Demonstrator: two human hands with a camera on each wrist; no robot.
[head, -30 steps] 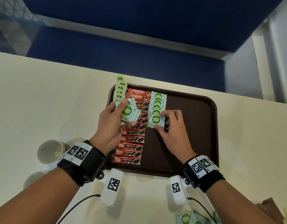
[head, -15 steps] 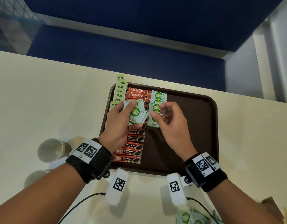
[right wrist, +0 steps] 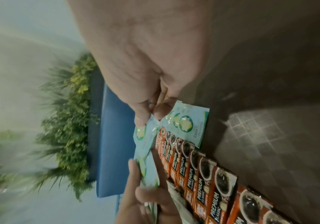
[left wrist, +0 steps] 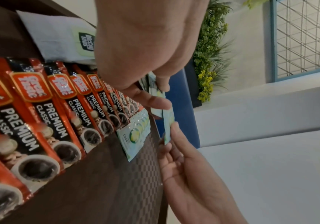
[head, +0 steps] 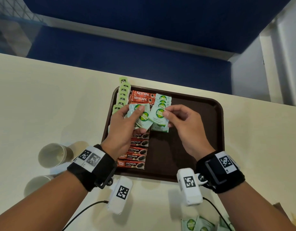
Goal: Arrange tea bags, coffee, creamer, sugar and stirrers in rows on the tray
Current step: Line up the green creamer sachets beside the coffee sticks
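Note:
A brown tray (head: 202, 124) holds a column of green tea bags (head: 122, 95), a column of red coffee sachets (head: 138, 150) and a short column of pale green Coco sugar sachets (head: 162, 100). Above the coffee column my left hand (head: 138, 120) grips a small stack of sugar sachets (head: 142, 116). My right hand (head: 166, 112) pinches one sugar sachet (head: 158, 115) by its corner, right beside that stack. In the right wrist view the pinched sachet (right wrist: 145, 136) reaches down to the left hand's fingers. The left wrist view shows the laid sugar sachets (left wrist: 134, 133) beside the coffee sachets (left wrist: 40, 113).
Two paper cups (head: 52, 155) (head: 37, 184) stand on the cream table left of the tray. More loose sugar sachets (head: 194, 224) lie at the near right edge. The tray's right half is bare brown surface. A blue bench lies beyond the table's far edge.
My right hand left the sachet it had laid on the tray, rose to the left hand's stack and now pinches one sachet. The left hand lifted slightly.

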